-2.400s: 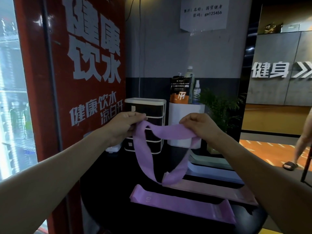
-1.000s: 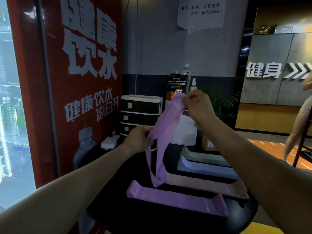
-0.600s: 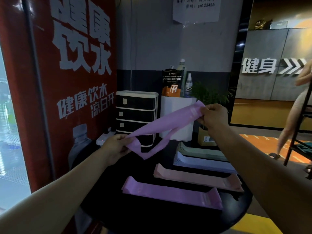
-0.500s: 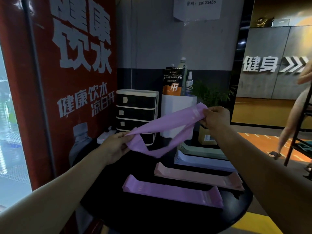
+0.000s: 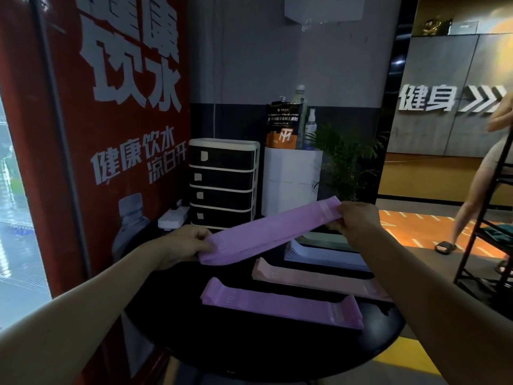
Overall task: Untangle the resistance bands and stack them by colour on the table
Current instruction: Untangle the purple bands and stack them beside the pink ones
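I hold a purple resistance band (image 5: pixel 266 233) stretched flat above the round black table (image 5: pixel 249 348). My left hand (image 5: pixel 184 243) pinches its lower left end and my right hand (image 5: pixel 354 220) pinches its upper right end. Below it on the table lies a flat purple band pile (image 5: pixel 280 302). Behind that lie a pink pile (image 5: pixel 313 279), a pale blue pile (image 5: pixel 327 255) and a green pile (image 5: pixel 322 237), the last partly hidden by the held band.
A black drawer unit (image 5: pixel 223 183) and a white box (image 5: pixel 290 184) with bottles stand at the table's back. A red vending machine (image 5: pixel 97 134) is at the left, a plant (image 5: pixel 347 162) behind, a black rack (image 5: pixel 488 218) at right. A person (image 5: pixel 483 176) walks by.
The band hung twisted and looped between my hands earlier. My hands have pulled apart and lowered, and it is now flattened into a straight strip over the table.
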